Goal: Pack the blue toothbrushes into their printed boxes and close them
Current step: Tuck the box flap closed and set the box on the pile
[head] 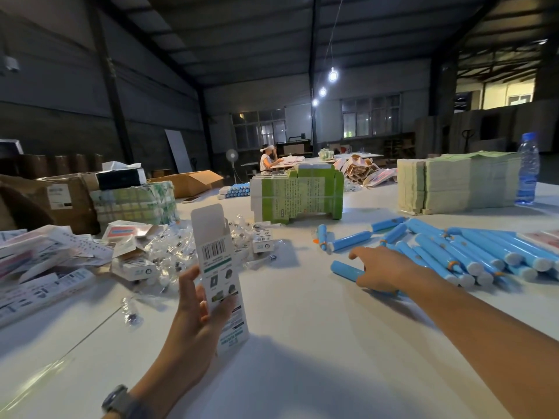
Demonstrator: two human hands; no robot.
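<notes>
Head view showed your left hand [202,300] clamped on a tall white printed cardboard box [218,267], centre frame, top flap open. Your right hand [381,272], fingers spread, touched a smooth blue plastic toothbrush handle [346,269], right of centre. It looked light, rigid and prone to rolling; grasp it mid-barrel.

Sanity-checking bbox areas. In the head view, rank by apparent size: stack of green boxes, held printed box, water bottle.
1. stack of green boxes
2. printed box in the left hand; nearness to the camera inflates it
3. water bottle; farther off, so true size against the box is unsure
</notes>
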